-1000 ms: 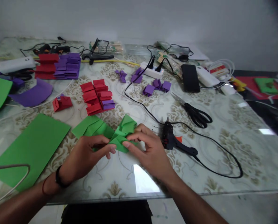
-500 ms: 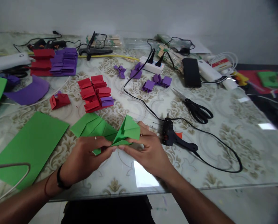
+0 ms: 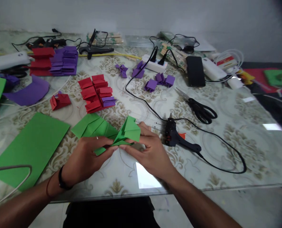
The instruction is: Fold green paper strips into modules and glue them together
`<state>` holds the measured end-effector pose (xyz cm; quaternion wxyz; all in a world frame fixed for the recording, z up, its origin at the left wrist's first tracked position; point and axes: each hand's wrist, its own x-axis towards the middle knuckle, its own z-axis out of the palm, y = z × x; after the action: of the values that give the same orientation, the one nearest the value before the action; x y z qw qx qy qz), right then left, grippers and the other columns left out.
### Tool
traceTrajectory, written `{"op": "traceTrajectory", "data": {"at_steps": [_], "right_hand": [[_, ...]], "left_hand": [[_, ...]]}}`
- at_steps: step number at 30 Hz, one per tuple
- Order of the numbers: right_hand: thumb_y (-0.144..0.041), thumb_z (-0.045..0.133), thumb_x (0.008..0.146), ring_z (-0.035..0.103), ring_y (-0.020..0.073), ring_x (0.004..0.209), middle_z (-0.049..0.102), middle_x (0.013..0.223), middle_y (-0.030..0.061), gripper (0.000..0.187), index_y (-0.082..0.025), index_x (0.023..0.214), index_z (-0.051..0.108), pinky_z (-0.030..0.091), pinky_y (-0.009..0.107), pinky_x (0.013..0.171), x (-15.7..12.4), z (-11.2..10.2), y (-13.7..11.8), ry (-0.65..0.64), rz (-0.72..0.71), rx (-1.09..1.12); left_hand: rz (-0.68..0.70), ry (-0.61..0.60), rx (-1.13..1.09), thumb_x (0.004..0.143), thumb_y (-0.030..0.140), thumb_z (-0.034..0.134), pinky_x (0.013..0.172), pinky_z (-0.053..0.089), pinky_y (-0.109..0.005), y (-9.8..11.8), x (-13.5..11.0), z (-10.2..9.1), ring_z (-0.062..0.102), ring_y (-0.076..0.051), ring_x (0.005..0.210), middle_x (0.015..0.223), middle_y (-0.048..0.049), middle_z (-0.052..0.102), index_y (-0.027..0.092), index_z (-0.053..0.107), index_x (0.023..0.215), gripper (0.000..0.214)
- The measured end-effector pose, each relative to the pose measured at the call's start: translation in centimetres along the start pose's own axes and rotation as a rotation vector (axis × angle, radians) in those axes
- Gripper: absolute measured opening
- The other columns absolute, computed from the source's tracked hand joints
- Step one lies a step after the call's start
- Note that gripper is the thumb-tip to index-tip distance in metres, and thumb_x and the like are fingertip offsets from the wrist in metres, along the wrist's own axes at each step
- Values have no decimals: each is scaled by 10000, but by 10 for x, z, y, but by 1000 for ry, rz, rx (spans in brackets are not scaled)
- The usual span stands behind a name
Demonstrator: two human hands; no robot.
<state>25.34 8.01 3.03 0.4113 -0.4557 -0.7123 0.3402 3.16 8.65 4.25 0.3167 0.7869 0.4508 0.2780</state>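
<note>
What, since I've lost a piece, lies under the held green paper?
Under the green paper, left hand and right hand fingers and table show; its folds hide the rest.

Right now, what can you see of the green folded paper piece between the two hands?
The green folded paper is matte craft paper creased into pointed, layered flaps, one raised like a small tent. It is held low over the table, pinched from both sides: left hand at its lower edge, right hand under its right side.
</note>
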Motion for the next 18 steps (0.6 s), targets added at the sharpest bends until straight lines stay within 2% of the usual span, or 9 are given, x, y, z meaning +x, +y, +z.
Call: {"op": "traceTrajectory", "data": {"at_steps": [4, 9, 13, 18], "right_hand": [[-189, 815, 928, 583, 205, 864, 630, 833, -13, 124, -241, 829, 762, 429, 426, 907, 0, 0, 0, 21, 3, -26], [-180, 798, 940, 556, 194, 830, 582, 784, -23, 196, -234, 764, 732, 419, 412, 890, 0, -1, 1, 18, -24, -18], [-208, 817, 928, 567, 198, 833, 598, 801, -16, 163, -241, 788, 741, 438, 408, 872, 2, -1, 0, 42, 16, -10], [-286, 787, 963, 570, 198, 825, 591, 792, -12, 219, -250, 752, 741, 448, 422, 875, 1, 0, -1, 42, 36, -42]], "left_hand": [[0, 32, -11, 982, 250, 728, 545, 515, -193, -1, -1, 0, 708, -107, 565, 745, 42, 829, 225, 817, 860, 154], [0, 25, -7, 965, 220, 749, 566, 521, -185, -3, -3, 0, 749, -114, 625, 779, 39, 838, 228, 815, 872, 114], [-12, 32, 1, 968, 264, 734, 563, 517, -221, -4, -3, -2, 724, -131, 612, 755, 34, 815, 245, 797, 864, 123], [-43, 41, -25, 962, 325, 734, 590, 518, -242, -4, -1, 0, 692, -146, 612, 750, 14, 804, 228, 786, 870, 143]]}}
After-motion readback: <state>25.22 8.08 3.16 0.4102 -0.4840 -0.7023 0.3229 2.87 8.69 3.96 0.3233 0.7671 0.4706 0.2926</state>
